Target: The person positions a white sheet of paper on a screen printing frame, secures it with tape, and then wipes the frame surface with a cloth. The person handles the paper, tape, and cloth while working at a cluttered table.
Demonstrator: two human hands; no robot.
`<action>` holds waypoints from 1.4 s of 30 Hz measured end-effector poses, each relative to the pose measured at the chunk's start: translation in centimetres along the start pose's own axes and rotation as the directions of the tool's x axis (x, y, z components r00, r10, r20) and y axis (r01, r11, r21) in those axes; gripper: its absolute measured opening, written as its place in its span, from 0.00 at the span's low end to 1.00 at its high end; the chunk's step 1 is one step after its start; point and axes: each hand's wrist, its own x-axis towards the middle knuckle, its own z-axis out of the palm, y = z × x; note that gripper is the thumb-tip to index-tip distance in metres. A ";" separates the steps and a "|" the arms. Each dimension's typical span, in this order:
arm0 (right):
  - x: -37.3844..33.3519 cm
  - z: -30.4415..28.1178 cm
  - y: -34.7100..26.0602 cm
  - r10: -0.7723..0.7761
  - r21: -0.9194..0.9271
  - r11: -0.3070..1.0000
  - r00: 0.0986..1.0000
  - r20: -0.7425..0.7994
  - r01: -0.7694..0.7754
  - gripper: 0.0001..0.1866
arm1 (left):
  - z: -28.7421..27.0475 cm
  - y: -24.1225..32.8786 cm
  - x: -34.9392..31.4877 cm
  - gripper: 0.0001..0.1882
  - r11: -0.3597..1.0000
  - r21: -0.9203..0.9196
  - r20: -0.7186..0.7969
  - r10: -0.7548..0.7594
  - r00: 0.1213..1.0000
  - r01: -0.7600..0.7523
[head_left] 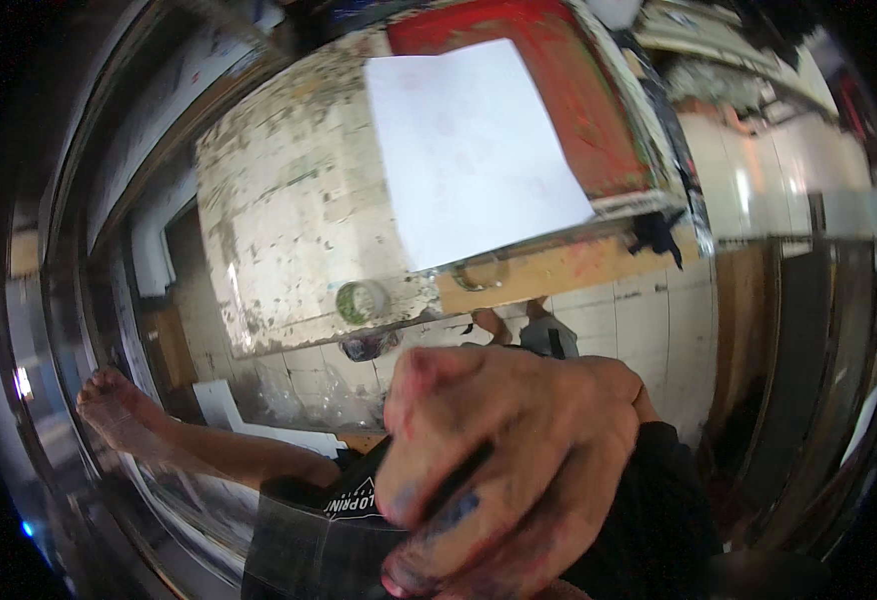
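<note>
My right hand (529, 430) is raised close in front of me, large in the lower middle. Its fingers are curled, and red and dark blue stains mark the skin. The inside of the grip is hidden, so I cannot make out whether anything is in it. At the far left my left arm stretches out, and my left hand (117, 408) is bunched closed beside a metal rail (109, 330). Whatever that hand may hold is too blurred to see. Beyond the right hand, a white paper sheet (474, 150) lies partly over a red-coated frame (599, 120), touched by neither hand.
A paint-spotted pale table (299, 200) carries the sheet, the frame and a small tub (361, 302) with green residue near its front edge. A tape roll (481, 275) rests on the wooden strip. Dark racks (804, 330) stand at right; clear plastic (304, 395) lies below the table.
</note>
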 end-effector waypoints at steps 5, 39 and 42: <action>-2.8 -5.9 -4.8 0.057 -0.463 0.879 0.988 -0.144 -0.118 0.11 | 12.0 -9.4 3.4 0.14 0.965 0.262 0.154 -0.075 0.985 0.032; -18.6 -16.3 2.8 0.499 0.326 0.809 0.279 -0.821 -0.489 0.54 | 56.6 -54.3 -12.7 0.10 0.775 0.616 0.722 -0.486 0.493 -0.138; -18.7 -16.7 3.0 0.494 0.315 0.809 0.285 -0.821 -0.497 0.54 | 56.6 -55.2 -13.2 0.11 0.758 0.642 0.689 -0.507 0.517 -0.112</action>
